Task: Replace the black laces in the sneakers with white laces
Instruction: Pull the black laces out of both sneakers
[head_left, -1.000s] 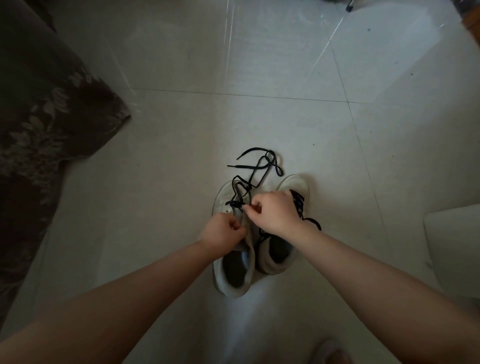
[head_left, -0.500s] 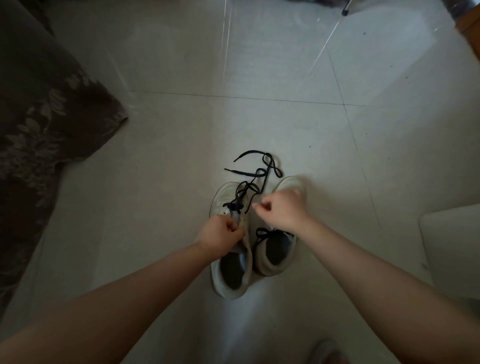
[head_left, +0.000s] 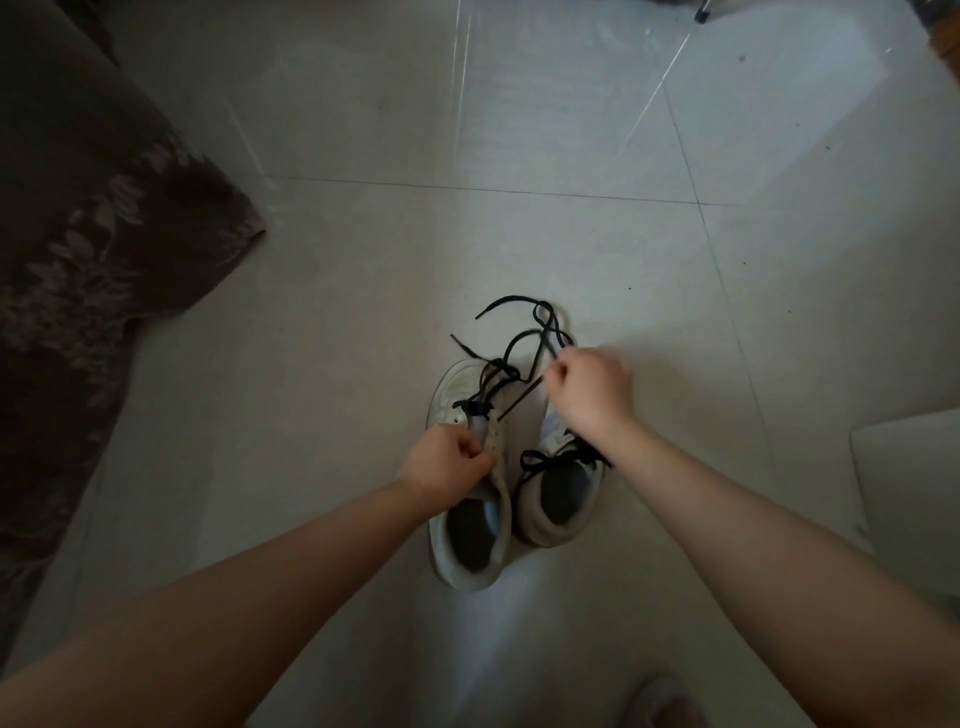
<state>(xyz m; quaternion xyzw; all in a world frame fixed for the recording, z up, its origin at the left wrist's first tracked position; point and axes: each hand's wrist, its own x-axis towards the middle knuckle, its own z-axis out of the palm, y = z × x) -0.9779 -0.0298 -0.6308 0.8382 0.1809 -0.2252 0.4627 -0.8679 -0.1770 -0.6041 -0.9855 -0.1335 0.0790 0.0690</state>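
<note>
Sneakers (head_left: 470, 499) side by side on floor tiles (head_left: 337, 260), toes at 12 | left hand (head_left: 441, 465) pinching left shoe's tongue | right hand (head_left: 589, 387) pinching black lace (head_left: 524, 345), loose ends trailing to 12

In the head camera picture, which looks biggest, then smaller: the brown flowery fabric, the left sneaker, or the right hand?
1. brown flowery fabric, by far
2. left sneaker
3. right hand

This is only how they look; nearness to the camera may skew it.
</note>
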